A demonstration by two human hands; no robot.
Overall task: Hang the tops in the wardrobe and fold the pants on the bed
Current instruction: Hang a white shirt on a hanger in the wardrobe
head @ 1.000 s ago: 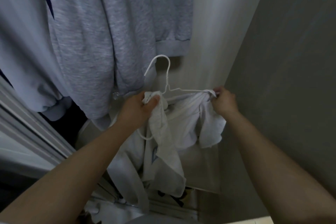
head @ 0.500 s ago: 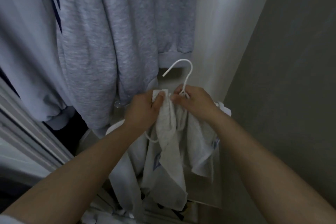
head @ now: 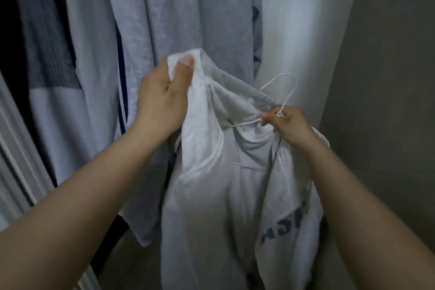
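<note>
A white top [head: 223, 195] with dark blue lettering low on its right side hangs between my hands in front of the open wardrobe. My left hand [head: 164, 99] grips a bunched shoulder of the top, thumb on the fabric, and holds it up high. My right hand [head: 286, 122] pinches the neck of a thin white wire hanger [head: 286, 92] together with the top's collar. The hanger's hook points up toward the wardrobe side panel. Its arms are mostly hidden inside the top.
Grey sweatshirts [head: 188, 19] and a pale blue garment with a navy stripe [head: 94, 101] hang in the wardrobe behind. A white wardrobe side panel [head: 306, 19] stands at the right, beside a grey wall [head: 388, 77]. A sliding-door frame [head: 14, 148] runs along the left.
My left hand has lifted the top's shoulder upward and to the left. My right hand has moved right with the hanger neck, spreading the collar. The view has tilted up.
</note>
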